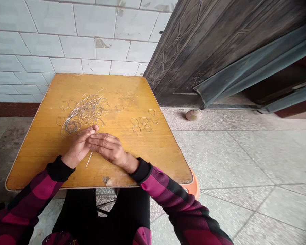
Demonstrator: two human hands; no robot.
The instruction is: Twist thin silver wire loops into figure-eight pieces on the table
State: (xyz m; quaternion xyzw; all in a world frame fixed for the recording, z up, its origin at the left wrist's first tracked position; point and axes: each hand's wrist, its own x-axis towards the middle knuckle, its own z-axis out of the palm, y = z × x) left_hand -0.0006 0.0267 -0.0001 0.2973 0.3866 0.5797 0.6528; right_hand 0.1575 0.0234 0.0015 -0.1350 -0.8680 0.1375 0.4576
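Observation:
My left hand (79,144) and my right hand (108,147) meet over the near part of the wooden table (132,160). Both are closed, fingertips together, on a thin metal wire (89,159) whose straight end sticks out below them toward me. The rest of that wire is hidden by the fingers. Just beyond my hands lies a tangled pile of wires (84,110), some curved and some in rings. Off to the right, several separate wire rings (144,121) rest on the tabletop.
A white tiled wall (91,47) stands behind the table. To the right are a dark carved wooden door (183,47), a grey-green curtain (234,71) and a ball-like object (193,115) on the floor. Part of an orange stool (193,185) shows by the table's right corner.

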